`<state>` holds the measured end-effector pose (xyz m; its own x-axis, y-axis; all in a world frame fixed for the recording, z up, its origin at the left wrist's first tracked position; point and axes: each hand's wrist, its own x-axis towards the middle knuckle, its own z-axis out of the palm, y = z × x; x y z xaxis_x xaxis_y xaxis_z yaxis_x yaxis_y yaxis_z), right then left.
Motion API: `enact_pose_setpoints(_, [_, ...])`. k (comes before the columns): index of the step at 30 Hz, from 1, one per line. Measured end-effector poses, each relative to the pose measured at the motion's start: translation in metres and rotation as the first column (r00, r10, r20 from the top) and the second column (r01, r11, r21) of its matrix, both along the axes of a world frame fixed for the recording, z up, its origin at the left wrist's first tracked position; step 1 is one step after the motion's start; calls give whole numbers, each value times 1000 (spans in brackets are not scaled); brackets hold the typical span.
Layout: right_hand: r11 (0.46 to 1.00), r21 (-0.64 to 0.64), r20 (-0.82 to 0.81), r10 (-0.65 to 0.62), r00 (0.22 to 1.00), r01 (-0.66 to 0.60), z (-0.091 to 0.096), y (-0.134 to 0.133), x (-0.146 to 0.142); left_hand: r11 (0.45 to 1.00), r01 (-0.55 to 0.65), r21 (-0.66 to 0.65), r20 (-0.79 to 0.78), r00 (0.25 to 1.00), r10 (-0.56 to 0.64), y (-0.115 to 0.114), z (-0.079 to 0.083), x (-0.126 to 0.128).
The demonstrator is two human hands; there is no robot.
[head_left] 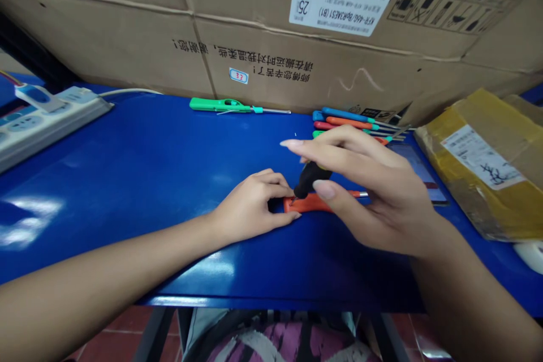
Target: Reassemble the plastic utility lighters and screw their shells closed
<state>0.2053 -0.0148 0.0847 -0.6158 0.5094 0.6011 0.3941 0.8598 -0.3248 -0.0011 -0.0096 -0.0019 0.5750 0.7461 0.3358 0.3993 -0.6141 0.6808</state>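
Carefully, the left hand point(250, 203) pinches the fat end of an orange lighter point(314, 202), thumb on the near side and fingers on the far side. The lighter is in the middle of our clock, lying flat, with its metal tip toward 3 o'clock and the left hand at 9 o'clock.

At 3 o'clock, the right hand point(382, 192) curls loosely around a little black screwdriver point(314, 178). Its pointer finger sticks out straight. How hard it squeezes, I cannot tell. The thin point touches the fat end of the lighter, and the handle leans toward 2 o'clock.

To do this well, I think the left hand should press the lighter down so it can't spin. The screwdriver might work better standing up straighter, with a firm push and slow, small turns. If it tips too much, it could slip and poke the left fingers.

Farther out, a bunch of colored lighters point(350, 114) lies at 1 o'clock on the shiny blue table point(148, 181). A green lighter point(220, 104) is between 10 and 11. A taped parcel point(496, 153) sits between 2 and 3, a white power strip point(63, 119) between 9 and 10, and a big cardboard box point(139, 51) stands behind at 12.
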Motion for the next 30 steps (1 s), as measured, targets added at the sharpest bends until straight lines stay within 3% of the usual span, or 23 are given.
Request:
enact_pose_setpoints(3, [993,-80,-20,87,996,-89,2,0,3,1000,2,19,-6,1000,-2,0,0,0])
enact_pose_setpoints(8, [992,111,-78,-53,996,61,-2,-2,-3,999,-15,28,-10,1000,15,-2,0,1])
enact_pose_setpoints(12, [995,99,-84,-27,996,35,-4,-5,-4,1000,-7,28,-47,999,8,-1,2,0])
enact_pose_setpoints(14, [998,37,-169,-46,985,53,-2,-5,-1,1000,0,12,-96,995,1,2,6,-4])
enact_pose_setpoints(17, [987,-67,-447,-161,880,146,0,3,8,998,19,-54,-240,970,-32,9,20,-15])
enact_pose_setpoints(19, [973,-100,-550,-228,803,208,-4,14,15,998,32,-63,-365,930,-53,12,30,-23])
enact_pose_setpoints(21, [953,-197,-500,-298,813,229,-16,28,20,999,45,-15,-466,883,-47,13,38,-28])
enact_pose_setpoints(24, [896,-427,-381,-298,875,119,-45,46,21,997,53,58,-513,859,-16,9,38,-27])
enact_pose_setpoints(27, [897,-411,-191,-257,947,161,-71,54,15,993,64,98,-494,870,-7,3,29,-19])
enact_pose_setpoints(30, [952,-249,65,-167,984,178,-81,56,10,987,95,132,-489,872,-18,-1,19,-12])
